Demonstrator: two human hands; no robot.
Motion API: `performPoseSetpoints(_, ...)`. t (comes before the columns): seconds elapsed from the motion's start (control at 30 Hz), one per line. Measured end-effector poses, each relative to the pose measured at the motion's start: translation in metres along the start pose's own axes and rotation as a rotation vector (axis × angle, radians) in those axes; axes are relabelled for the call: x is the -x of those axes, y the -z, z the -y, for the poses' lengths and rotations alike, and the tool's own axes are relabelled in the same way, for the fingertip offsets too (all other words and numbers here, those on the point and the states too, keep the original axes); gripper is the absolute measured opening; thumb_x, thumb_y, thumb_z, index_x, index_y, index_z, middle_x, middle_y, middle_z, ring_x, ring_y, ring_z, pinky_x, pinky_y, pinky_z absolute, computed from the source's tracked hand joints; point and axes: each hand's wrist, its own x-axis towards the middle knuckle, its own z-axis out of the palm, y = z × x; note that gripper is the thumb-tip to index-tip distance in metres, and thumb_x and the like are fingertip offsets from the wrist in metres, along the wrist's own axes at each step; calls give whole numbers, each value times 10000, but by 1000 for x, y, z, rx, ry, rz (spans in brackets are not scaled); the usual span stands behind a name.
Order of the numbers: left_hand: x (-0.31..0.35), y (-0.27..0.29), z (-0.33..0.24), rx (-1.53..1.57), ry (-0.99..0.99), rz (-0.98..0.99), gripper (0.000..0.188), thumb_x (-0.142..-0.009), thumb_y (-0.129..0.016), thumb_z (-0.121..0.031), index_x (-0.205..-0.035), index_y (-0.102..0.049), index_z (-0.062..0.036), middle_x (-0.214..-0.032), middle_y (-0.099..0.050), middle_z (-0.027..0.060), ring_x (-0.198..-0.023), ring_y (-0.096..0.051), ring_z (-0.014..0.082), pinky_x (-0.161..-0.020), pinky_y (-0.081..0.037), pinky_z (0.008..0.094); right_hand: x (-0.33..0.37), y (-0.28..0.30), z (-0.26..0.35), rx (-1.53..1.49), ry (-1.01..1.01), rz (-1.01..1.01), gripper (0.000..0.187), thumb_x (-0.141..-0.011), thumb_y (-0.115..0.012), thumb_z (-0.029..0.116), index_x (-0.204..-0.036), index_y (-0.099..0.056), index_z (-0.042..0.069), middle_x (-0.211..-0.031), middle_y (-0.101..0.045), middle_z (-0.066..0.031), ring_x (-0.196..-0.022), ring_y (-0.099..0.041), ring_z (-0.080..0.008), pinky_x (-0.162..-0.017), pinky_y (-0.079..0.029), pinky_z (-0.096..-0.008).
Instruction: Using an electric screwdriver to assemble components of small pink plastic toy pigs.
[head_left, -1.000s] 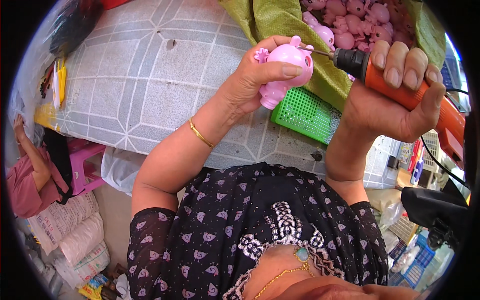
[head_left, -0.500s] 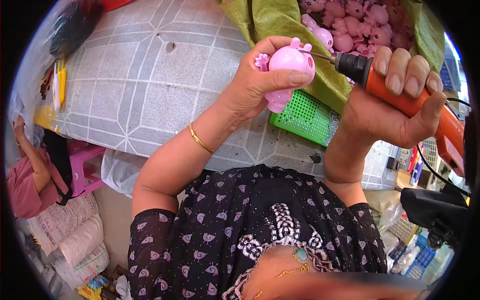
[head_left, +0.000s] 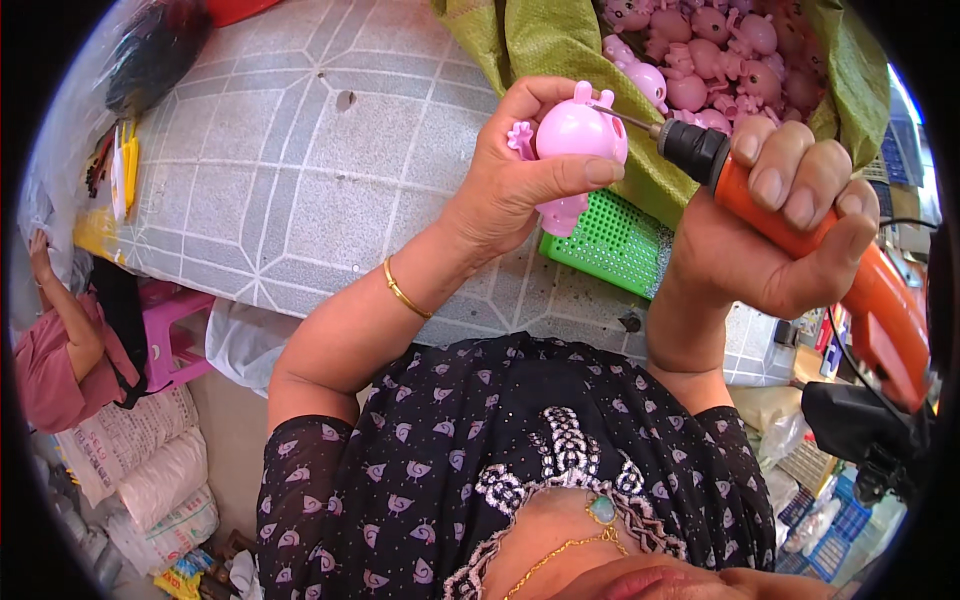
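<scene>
My left hand [head_left: 520, 165] is closed round a pink plastic toy figure [head_left: 580, 132] with a round head, two small ears and a little splayed hand. Its thumb lies across the front of the figure. An orange electric screwdriver [head_left: 765, 205] with a black front end is gripped in my right hand [head_left: 790, 220]. The thin metal bit points left and its tip meets the top of the head, by the ears; whether a screw sits there is too small to tell. Below the toy, a green perforated basket [head_left: 610, 240] holding small metallic pieces rests on the table.
A green woven sack [head_left: 545, 45] full of pink toy figures [head_left: 700, 50] stands at the far right of the grey tiled table [head_left: 330, 170]. Another person's arm [head_left: 70, 310] shows at the left, near a pink stool [head_left: 175, 335]. A black cord hangs beside the screwdriver.
The screwdriver has shifted slightly left and down with my right hand, its rear end dropping. The toy has tilted a little and sits slightly lower, still in my left hand.
</scene>
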Motion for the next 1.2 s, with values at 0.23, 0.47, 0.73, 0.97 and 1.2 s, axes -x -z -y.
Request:
performPoseSetpoints(0.23,-1,4,-7,39,-7,0,615,-762,-842,56,-1269,-529,-95,-1163,-665,97,-1034,-697,205,-892,-598,341,6,-6,-4,7,45,48,147,-1037,-553,282,-945,-626,195,-776,-534,53,-694,-547,-120,-738,-471,-360)
performPoseSetpoints(0.47,-4,6,-11,-60,-26,70,612,-721,-847,72,-1238,-559,-86,-1163,-671,81,-1026,-690,188,-914,-575,336,2,-4,3,-111,5,32,201,-1026,-562,259,-853,-612,171,-770,-544,49,-689,-534,-109,-716,-451,-338)
performPoseSetpoints(0.73,-5,8,-10,12,76,98,585,-691,-849,74,-1199,-604,-79,-1125,-694,78,-1015,-692,185,-918,-570,336,-7,5,6,-102,-31,-10,164,-991,-615,266,-892,-654,141,-758,-550,44,-684,-540,-123,-728,-440,-333)
performPoseSetpoints(0.97,-5,8,-12,-108,142,123,675,-657,-807,-24,-1283,-566,-98,-1262,-660,130,-1174,-662,278,-1018,-547,402,-14,17,12,-225,-92,-48,149,-938,-679,264,-878,-649,130,-752,-600,41,-668,-568,-116,-703,-430,-312)
performPoseSetpoints(1.2,-5,8,-9,-144,136,132,683,-659,-804,-20,-1293,-558,-84,-1266,-654,131,-1178,-667,284,-1014,-555,404,-18,23,17,-277,-114,-25,146,-908,-702,249,-856,-633,131,-750,-606,45,-673,-578,-116,-714,-433,-308)
